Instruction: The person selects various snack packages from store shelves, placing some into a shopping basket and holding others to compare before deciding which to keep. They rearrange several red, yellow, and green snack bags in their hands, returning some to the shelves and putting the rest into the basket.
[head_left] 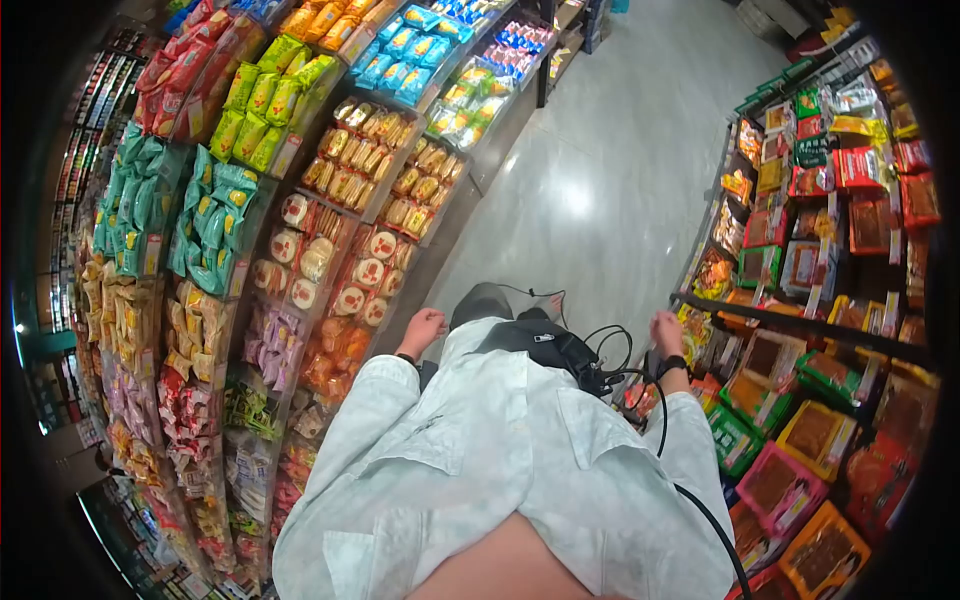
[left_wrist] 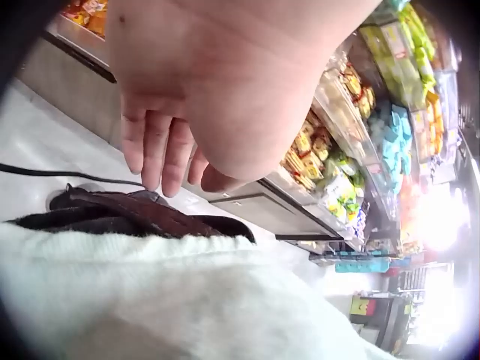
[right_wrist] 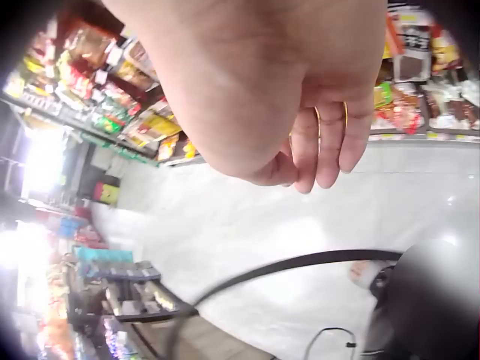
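The left hand [head_left: 425, 328] hangs beside the body near the left shelves, holding nothing. In the left wrist view the same hand [left_wrist: 202, 90] shows its palm, fingers loosely bent and pointing down. On the other side the right hand [head_left: 667, 335] hangs near the right shelves. The right wrist view shows that hand [right_wrist: 277, 97] empty, with rings on its fingers, which are loosely bent. A black bag [head_left: 545, 342] lies against the front of the pale jacket [head_left: 480, 430], with black cables [head_left: 662, 420] running from it.
Stepped shelves on the left hold round packaged cakes [head_left: 370, 271], teal packets [head_left: 215, 215] and blue packets [head_left: 410, 55]. Racks on the right carry trays of packaged food [head_left: 815, 435] behind a dark rail [head_left: 800, 328]. A grey floor aisle [head_left: 590, 150] runs ahead between them.
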